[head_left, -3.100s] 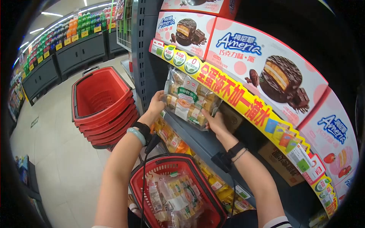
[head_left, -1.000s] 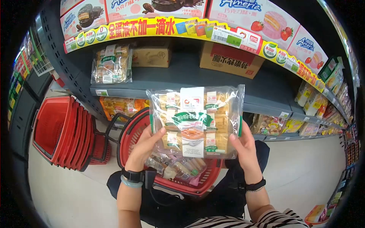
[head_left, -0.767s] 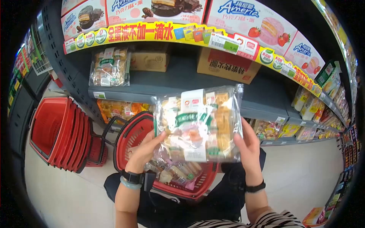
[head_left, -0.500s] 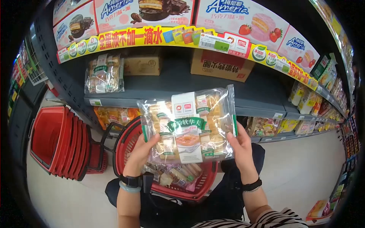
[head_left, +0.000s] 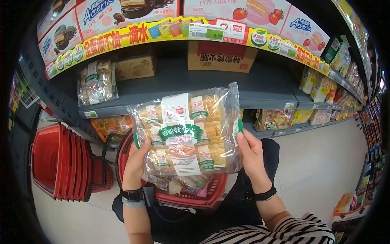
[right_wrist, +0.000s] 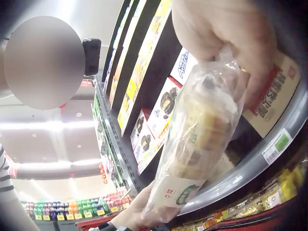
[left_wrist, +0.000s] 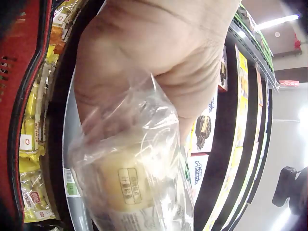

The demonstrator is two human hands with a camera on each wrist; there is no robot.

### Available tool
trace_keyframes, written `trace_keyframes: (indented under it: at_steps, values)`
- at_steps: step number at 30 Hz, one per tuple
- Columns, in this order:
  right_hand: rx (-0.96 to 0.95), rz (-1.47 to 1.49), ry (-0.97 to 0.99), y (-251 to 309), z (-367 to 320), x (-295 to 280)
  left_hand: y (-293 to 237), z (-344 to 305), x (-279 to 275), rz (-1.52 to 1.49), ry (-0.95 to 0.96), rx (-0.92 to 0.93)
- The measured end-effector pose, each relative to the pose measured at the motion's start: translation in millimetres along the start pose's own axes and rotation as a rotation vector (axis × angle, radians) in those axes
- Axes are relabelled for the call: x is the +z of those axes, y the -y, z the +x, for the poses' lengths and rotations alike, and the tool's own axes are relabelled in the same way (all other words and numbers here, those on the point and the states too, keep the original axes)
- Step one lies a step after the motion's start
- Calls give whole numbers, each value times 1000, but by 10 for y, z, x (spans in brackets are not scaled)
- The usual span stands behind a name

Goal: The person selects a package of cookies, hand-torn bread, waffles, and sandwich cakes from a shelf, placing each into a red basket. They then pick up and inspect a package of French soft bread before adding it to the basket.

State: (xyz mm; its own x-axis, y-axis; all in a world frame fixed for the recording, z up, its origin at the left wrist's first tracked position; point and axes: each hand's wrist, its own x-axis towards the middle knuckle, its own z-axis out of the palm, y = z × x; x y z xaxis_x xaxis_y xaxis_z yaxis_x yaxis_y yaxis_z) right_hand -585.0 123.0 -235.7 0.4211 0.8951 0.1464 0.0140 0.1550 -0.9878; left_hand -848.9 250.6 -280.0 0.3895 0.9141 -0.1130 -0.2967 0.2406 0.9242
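A clear plastic pack of waffles (head_left: 183, 134) with a white and green label is held up in front of the shelf, its label facing the head camera. My left hand (head_left: 137, 160) grips its left side, thumb on the front. On the right edge my right hand (head_left: 252, 156) pinches the wrapper, thumb in front. In the left wrist view the left hand (left_wrist: 149, 62) has its fingers partly hidden by the crinkled wrapper. The right wrist view shows the right hand (right_wrist: 231, 38) at one end of the pack. Below the pack, a red shopping basket (head_left: 215, 191) contains several packaged foods.
Another waffle pack (head_left: 96, 83) stands on the grey shelf (head_left: 170, 87) beside cardboard boxes (head_left: 221, 57). Pie boxes (head_left: 239, 14) line the shelf above, behind a yellow price strip (head_left: 118, 38). Stacked red baskets (head_left: 61, 162) stand at the left. Bagged snacks (head_left: 274, 120) fill the lower shelf.
Earlier both hands held the pack near the shelf by the stacked baskets; it then came over the basket. Since half a second ago, pack and shelf have shifted left in view. Both hands keep their grip.
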Motion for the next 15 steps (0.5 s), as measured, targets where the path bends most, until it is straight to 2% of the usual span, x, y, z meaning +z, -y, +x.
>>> trace_keyframes:
  at_steps: [7,8,10,12,14,15]
  values:
    - [-70,56,-36,70,28,-8,111,38,-149,-20,31,30]
    - [-120,10,5,161,62,-18,112,56,-178,-11,40,28]
    - [-171,-105,83,350,136,-64,85,82,-199,-168,218,80]
    - [-349,-220,102,468,245,-63,83,94,-204,-185,207,94]
    - [-407,-299,123,635,333,-71,99,109,-168,-289,167,154]
    - [-461,-380,154,696,365,-76,70,69,-134,-301,188,125]
